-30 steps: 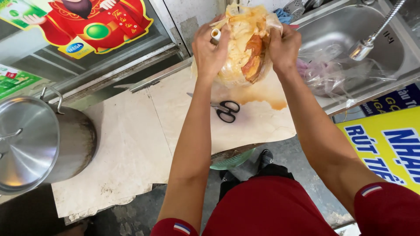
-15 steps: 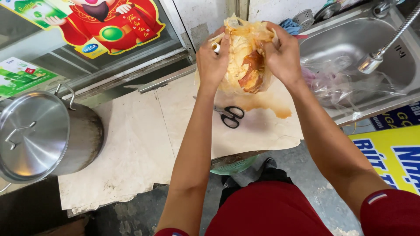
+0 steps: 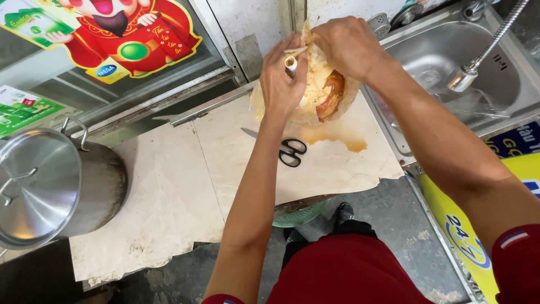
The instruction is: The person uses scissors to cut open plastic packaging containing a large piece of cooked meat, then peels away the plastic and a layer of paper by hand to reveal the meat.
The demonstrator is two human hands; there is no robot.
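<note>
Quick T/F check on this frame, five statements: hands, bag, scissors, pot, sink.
1. Both hands grip the top of the plastic bag. True: left hand and right hand pinch it near its mouth.
2. The scissors are in the right hand. False: they lie on the counter, below the bag.
3. The steel pot stands open. False: its lid is on.
4. An orange-brown spill stains the counter under the bag. True.
5. The bag sits inside the sink. False: it is held over the counter, left of the sink.
</note>
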